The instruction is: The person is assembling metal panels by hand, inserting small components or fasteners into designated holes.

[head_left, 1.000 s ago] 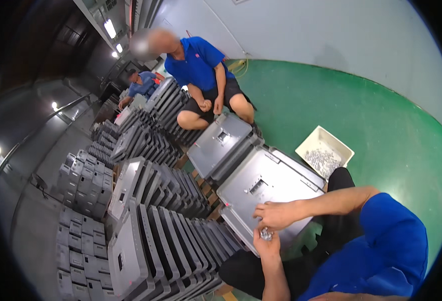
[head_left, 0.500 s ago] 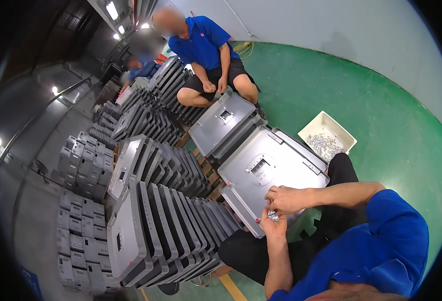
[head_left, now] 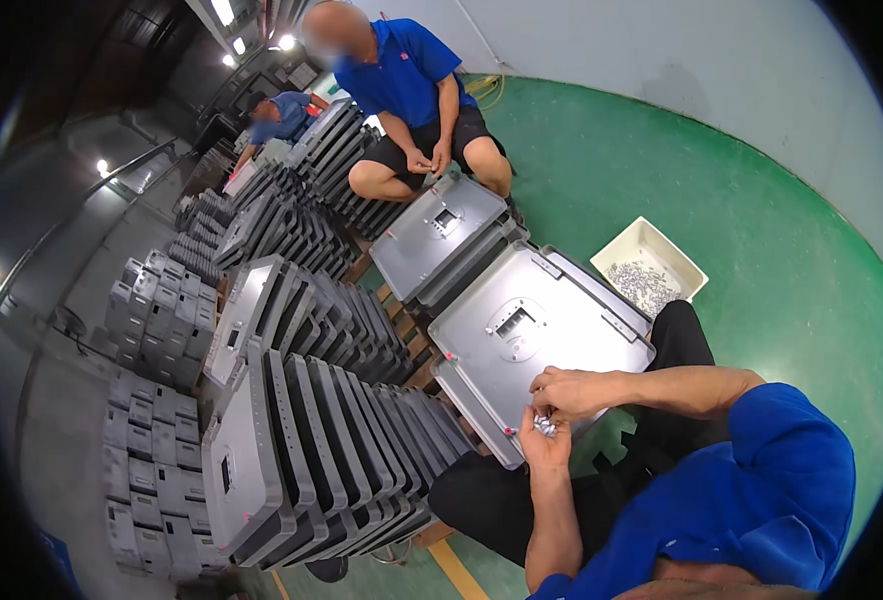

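A small pile of silvery metal parts (head_left: pixel 544 427) lies cupped in my left hand (head_left: pixel 541 450), its palm turned up and fingers curled around them. My right hand (head_left: pixel 569 392) is directly over it, fingers bent down and pressed together at the pile; whatever is between their tips is hidden. Both hands are above the near corner of a large grey metal panel (head_left: pixel 571 335), which lies flat on top of a stack. It has a rectangular cutout inside a round pattern, and small red bits at its left edge.
A cream bin (head_left: pixel 696 272) of small metal parts stands on the green floor beyond my knee. Another person (head_left: pixel 416 90) squats behind a second panel stack (head_left: pixel 431 240). Leaning grey panels (head_left: pixel 296 440) fill the left, with stacked grey boxes (head_left: pixel 166 440) beyond.
The view has shifted slightly. My hands stay together over the panel, with the right fingers still at the parts in my left palm. The squatting person's hands have come closer together.
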`<state>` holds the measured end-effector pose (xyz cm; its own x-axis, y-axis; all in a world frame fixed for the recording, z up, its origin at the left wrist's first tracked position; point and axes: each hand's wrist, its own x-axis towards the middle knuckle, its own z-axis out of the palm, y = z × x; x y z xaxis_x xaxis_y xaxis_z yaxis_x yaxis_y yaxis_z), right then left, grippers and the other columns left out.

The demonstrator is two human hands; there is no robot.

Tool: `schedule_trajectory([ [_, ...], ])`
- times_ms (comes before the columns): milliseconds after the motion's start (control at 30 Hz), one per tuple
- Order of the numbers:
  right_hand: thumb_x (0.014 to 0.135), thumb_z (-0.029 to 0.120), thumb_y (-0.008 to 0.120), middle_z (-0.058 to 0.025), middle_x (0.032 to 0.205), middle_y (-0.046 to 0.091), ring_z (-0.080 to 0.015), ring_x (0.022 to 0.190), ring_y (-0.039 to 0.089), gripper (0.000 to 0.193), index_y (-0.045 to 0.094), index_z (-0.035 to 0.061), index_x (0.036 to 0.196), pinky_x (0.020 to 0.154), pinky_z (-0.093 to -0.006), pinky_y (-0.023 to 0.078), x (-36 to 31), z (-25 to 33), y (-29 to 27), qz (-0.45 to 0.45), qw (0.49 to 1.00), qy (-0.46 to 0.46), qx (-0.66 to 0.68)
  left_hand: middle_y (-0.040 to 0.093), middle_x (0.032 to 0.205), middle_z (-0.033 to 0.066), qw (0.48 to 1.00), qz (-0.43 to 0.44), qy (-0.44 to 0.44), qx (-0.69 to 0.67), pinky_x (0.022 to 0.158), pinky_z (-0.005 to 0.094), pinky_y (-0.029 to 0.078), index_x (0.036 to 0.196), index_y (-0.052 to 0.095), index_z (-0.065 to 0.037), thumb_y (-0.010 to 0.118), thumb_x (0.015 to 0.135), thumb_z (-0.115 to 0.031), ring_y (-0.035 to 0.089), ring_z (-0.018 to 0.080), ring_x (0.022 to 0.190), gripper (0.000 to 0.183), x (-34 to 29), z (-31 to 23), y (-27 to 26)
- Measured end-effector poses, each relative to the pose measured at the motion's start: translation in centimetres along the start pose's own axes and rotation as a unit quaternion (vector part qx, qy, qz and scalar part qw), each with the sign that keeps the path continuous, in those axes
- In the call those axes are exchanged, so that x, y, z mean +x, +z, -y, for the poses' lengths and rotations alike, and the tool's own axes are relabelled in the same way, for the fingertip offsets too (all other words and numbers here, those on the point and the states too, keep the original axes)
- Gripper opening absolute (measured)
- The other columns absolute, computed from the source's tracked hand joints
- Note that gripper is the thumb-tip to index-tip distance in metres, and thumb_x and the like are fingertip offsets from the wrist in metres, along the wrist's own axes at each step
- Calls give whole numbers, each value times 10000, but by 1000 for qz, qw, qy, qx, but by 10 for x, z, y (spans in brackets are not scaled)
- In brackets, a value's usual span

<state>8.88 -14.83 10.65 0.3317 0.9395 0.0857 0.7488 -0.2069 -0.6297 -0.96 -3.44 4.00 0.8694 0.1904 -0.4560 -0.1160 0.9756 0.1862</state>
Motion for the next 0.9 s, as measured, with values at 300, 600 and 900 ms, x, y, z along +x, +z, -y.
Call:
schedule_trajectory([
  [300,775,125,626,-189,1163,589,-347,1052,546,168,684,17,889,912,-401,468,-4,-4,2,-15,999,-21,40,626,1046,119,989,123,-55,-57,788,360,549,1127,502,-10,341,1028,-232,623,216,965,292,16,-6,-39],
  [600,764,161,639,-157,1080,624,-305,990,575,227,684,-15,899,856,-391,501,-16,4,1,-123,989,-61,-55,613,974,93,985,-54,15,165,703,275,543,1109,533,-24,387,1035,-293,630,178,879,315,-4,13,14],
  [900,751,155,633,-150,1033,627,-295,975,588,215,661,-35,849,840,-386,503,-29,2,15,-162,984,-76,2,595,1005,71,959,-88,4,270,702,271,559,1159,528,-51,426,1022,-305,621,154,890,306,3,19,-10],
])
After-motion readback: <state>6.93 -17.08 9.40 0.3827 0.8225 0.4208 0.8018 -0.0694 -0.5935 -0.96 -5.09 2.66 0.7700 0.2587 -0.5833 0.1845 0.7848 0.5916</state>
